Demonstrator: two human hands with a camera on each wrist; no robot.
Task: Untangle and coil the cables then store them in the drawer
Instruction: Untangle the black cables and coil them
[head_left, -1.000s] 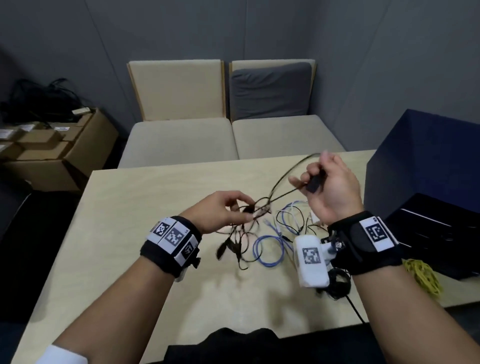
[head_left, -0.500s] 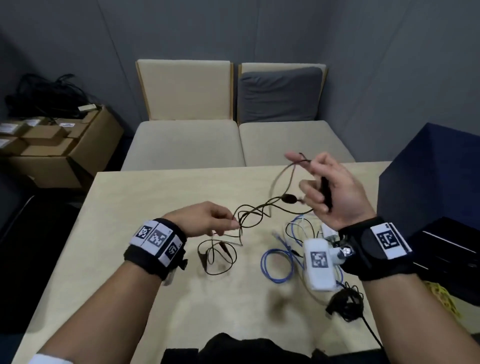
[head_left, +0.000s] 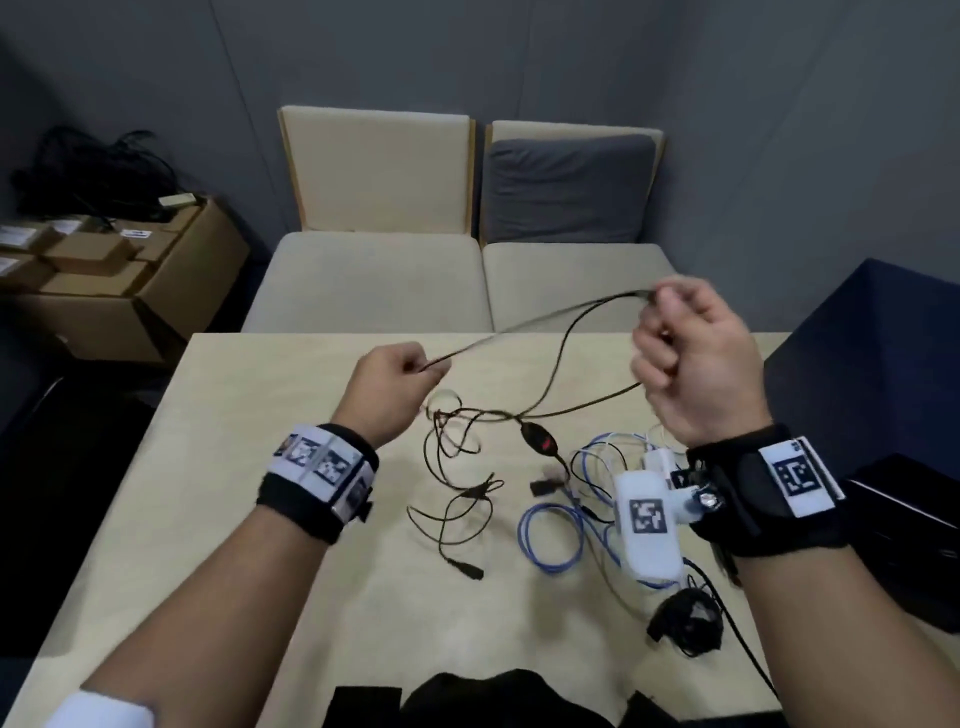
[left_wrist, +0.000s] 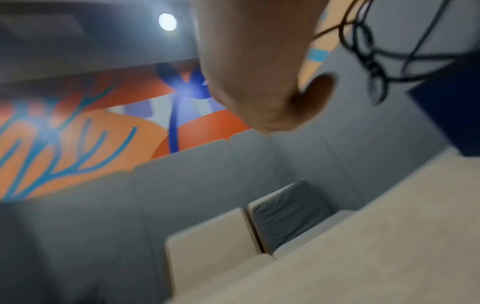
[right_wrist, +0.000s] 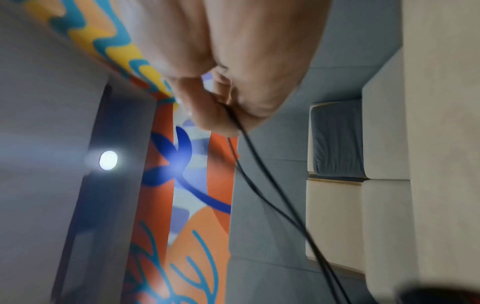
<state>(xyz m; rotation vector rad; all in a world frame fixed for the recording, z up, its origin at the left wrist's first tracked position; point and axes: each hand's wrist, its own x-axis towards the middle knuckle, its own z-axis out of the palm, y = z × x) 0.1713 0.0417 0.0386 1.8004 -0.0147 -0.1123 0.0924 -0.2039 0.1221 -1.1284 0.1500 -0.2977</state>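
Observation:
A thin black cable (head_left: 535, 322) stretches between my two hands above the table (head_left: 260, 467). My left hand (head_left: 395, 387) pinches one part of it over the table's middle. My right hand (head_left: 691, 358) is raised higher at the right, fingers curled round the cable, and two strands (right_wrist: 262, 185) run out of its fist in the right wrist view. The cable's black inline pod with a red mark (head_left: 540, 439) hangs low, and more black loops (head_left: 452, 483) trail on the table. Those loops (left_wrist: 369, 47) also show beside my left hand in the left wrist view. A blue cable (head_left: 550, 535) lies coiled under my right wrist.
A dark blue drawer cabinet (head_left: 883, 395) stands at the table's right edge, a black open compartment (head_left: 914, 525) below it. Another small black cable bundle (head_left: 685, 621) lies near the front right. Two beige seats (head_left: 452, 280) face the far edge, cardboard boxes (head_left: 114, 275) at left.
My hands have moved apart, the left going up and left, the right lifting higher, so the black cable is pulled out longer. The inline pod dropped from near my right hand toward the table.

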